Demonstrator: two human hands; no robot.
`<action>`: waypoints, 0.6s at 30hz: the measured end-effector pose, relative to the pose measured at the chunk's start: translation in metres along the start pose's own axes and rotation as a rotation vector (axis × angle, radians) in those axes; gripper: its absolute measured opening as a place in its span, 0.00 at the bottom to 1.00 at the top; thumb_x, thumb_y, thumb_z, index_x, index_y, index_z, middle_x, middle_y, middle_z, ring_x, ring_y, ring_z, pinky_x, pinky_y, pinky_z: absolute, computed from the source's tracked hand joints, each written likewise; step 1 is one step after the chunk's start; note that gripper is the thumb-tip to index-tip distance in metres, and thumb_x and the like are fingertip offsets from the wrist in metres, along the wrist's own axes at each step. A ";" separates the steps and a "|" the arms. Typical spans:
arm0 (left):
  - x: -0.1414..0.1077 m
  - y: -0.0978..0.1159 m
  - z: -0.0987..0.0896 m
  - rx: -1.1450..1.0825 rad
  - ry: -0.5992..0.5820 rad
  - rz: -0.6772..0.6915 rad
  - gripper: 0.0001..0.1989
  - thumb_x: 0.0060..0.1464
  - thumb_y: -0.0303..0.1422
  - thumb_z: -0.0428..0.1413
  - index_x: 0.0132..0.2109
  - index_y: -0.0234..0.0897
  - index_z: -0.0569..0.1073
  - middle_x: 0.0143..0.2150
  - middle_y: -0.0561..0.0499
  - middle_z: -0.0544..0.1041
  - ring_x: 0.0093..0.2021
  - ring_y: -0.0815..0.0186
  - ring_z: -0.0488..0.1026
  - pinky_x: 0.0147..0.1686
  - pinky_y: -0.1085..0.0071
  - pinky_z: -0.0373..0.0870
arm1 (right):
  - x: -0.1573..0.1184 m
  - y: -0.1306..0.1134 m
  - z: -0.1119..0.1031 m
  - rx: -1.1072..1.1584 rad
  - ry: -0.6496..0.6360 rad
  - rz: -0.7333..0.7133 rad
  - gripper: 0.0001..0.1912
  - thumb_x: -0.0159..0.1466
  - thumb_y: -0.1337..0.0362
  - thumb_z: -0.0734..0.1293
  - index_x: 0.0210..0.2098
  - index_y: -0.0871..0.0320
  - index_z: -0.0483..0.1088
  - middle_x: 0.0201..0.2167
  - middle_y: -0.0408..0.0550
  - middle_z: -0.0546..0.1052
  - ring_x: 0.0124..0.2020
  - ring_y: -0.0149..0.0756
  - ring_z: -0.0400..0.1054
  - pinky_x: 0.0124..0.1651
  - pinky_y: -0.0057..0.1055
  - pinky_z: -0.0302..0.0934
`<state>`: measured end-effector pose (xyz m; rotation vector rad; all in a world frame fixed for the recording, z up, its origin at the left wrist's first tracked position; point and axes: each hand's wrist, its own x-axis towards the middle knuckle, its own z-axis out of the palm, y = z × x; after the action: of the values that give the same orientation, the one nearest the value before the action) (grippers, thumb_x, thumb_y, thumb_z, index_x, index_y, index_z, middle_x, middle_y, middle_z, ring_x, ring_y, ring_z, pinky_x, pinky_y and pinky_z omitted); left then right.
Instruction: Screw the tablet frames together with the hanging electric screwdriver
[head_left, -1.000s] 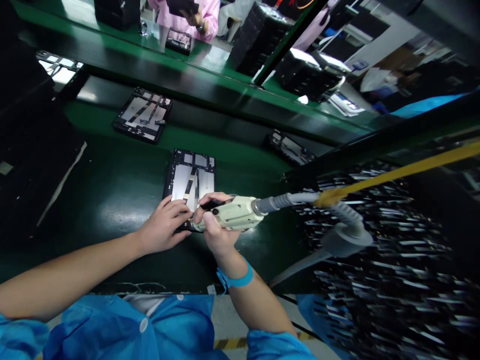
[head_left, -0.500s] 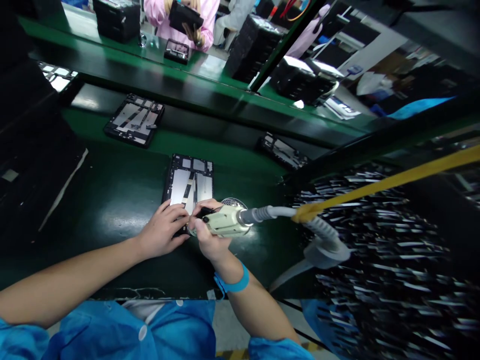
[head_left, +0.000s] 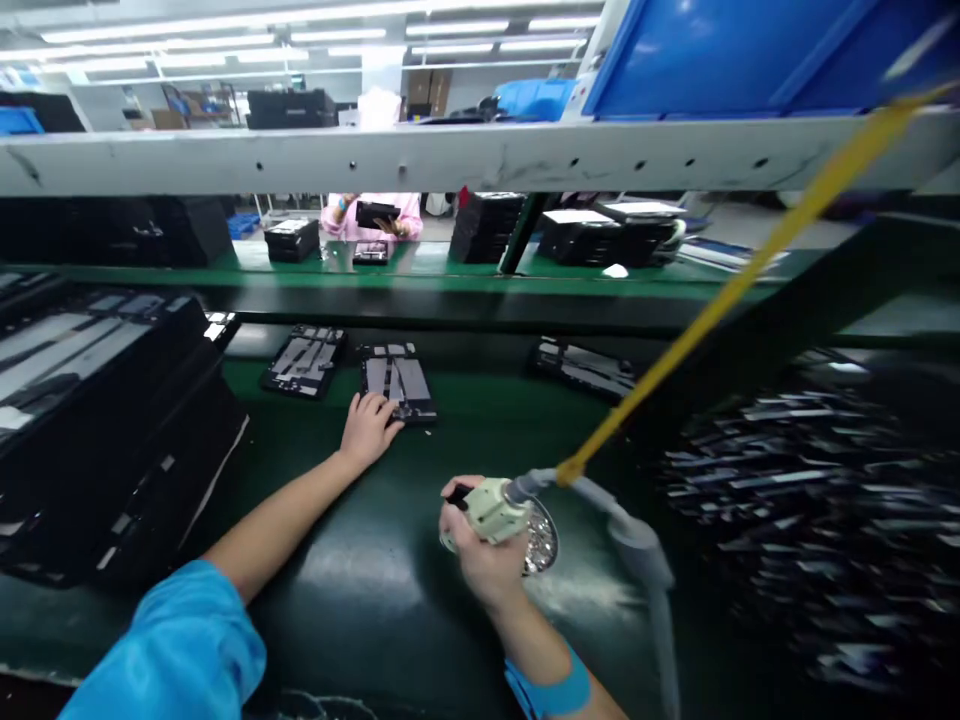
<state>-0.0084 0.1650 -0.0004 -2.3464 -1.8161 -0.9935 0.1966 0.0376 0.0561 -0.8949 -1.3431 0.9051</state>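
An opened tablet shell (head_left: 401,380) with pale panels and a dark ribbon strip lies flat at the edge of the dark strip across the bench. My left hand (head_left: 367,432) is at its near left corner, fingers spread over the edge and thumb along the near side. My right hand (head_left: 487,560) is wrapped round a pale electric screwdriver (head_left: 495,508), held over the bench well apart from the tablet; its tip is hidden. Right beside that hand is a round metal dish (head_left: 543,540) of small shiny screws, partly covered by the hand and tool.
Another opened tablet (head_left: 306,360) lies to the left, and one (head_left: 585,368) to the right. Stacked tablets (head_left: 112,400) rise at my left; a heap of dark parts (head_left: 817,500) stands right. A yellow strap (head_left: 720,310) holds the tool's cable. A person in pink (head_left: 405,215) works opposite.
The tablet has moved forward, away from me, with my left hand at it. My right hand and the screwdriver have come away from it to the right. My view has tilted up.
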 end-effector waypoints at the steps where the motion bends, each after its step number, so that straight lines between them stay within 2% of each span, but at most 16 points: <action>1: 0.018 -0.009 0.004 0.016 0.034 -0.061 0.16 0.63 0.39 0.60 0.55 0.38 0.77 0.56 0.40 0.75 0.63 0.51 0.67 0.68 0.48 0.56 | 0.001 0.004 -0.002 -0.042 -0.001 0.014 0.11 0.61 0.61 0.72 0.41 0.58 0.70 0.29 0.44 0.75 0.24 0.30 0.69 0.25 0.26 0.67; 3: 0.047 -0.030 0.001 0.039 0.101 -0.189 0.18 0.65 0.41 0.57 0.56 0.36 0.76 0.60 0.38 0.73 0.63 0.53 0.67 0.67 0.54 0.59 | 0.002 0.009 -0.005 -0.102 0.017 0.031 0.12 0.60 0.59 0.72 0.40 0.58 0.71 0.27 0.44 0.75 0.24 0.32 0.70 0.26 0.27 0.68; 6: 0.072 -0.075 -0.031 0.079 0.196 -0.414 0.20 0.67 0.40 0.55 0.59 0.34 0.73 0.64 0.37 0.69 0.66 0.54 0.64 0.66 0.56 0.59 | 0.005 0.009 -0.010 -0.143 0.078 0.023 0.13 0.59 0.58 0.72 0.39 0.58 0.72 0.26 0.46 0.75 0.26 0.34 0.71 0.27 0.29 0.69; 8: 0.076 -0.109 -0.064 0.110 0.249 -0.609 0.21 0.67 0.40 0.55 0.60 0.32 0.71 0.64 0.38 0.68 0.64 0.52 0.65 0.64 0.49 0.61 | 0.007 0.008 -0.013 -0.151 0.111 0.011 0.13 0.59 0.58 0.72 0.40 0.58 0.73 0.27 0.47 0.76 0.26 0.35 0.72 0.27 0.29 0.70; 10: 0.073 -0.140 -0.094 0.119 0.272 -0.814 0.21 0.67 0.42 0.55 0.59 0.32 0.71 0.62 0.40 0.70 0.61 0.53 0.68 0.61 0.48 0.65 | 0.008 0.007 -0.014 -0.156 0.116 0.005 0.13 0.59 0.57 0.72 0.39 0.58 0.73 0.29 0.48 0.77 0.27 0.36 0.73 0.27 0.30 0.70; 12: 0.068 -0.162 -0.113 0.106 0.244 -0.990 0.20 0.67 0.43 0.55 0.58 0.33 0.71 0.59 0.41 0.72 0.58 0.54 0.71 0.58 0.49 0.68 | 0.008 0.008 -0.014 -0.157 0.108 0.008 0.13 0.59 0.56 0.72 0.39 0.58 0.73 0.30 0.49 0.78 0.27 0.36 0.73 0.27 0.29 0.70; 15: 0.063 -0.176 -0.118 0.051 0.161 -1.156 0.20 0.66 0.43 0.57 0.56 0.33 0.73 0.57 0.42 0.73 0.56 0.55 0.72 0.57 0.50 0.70 | 0.008 0.011 -0.012 -0.150 0.097 0.028 0.14 0.59 0.56 0.72 0.39 0.58 0.73 0.30 0.49 0.78 0.28 0.37 0.74 0.27 0.30 0.70; 18: 0.065 -0.175 -0.112 -0.045 0.112 -1.204 0.20 0.66 0.42 0.57 0.56 0.32 0.73 0.56 0.42 0.74 0.55 0.56 0.73 0.56 0.51 0.71 | 0.008 0.013 -0.012 -0.159 0.087 0.048 0.15 0.58 0.55 0.72 0.39 0.58 0.73 0.30 0.49 0.78 0.27 0.37 0.73 0.26 0.30 0.69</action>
<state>-0.2060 0.2356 0.0577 -0.9528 -3.1381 -1.1101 0.2084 0.0496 0.0470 -1.0808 -1.3370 0.7942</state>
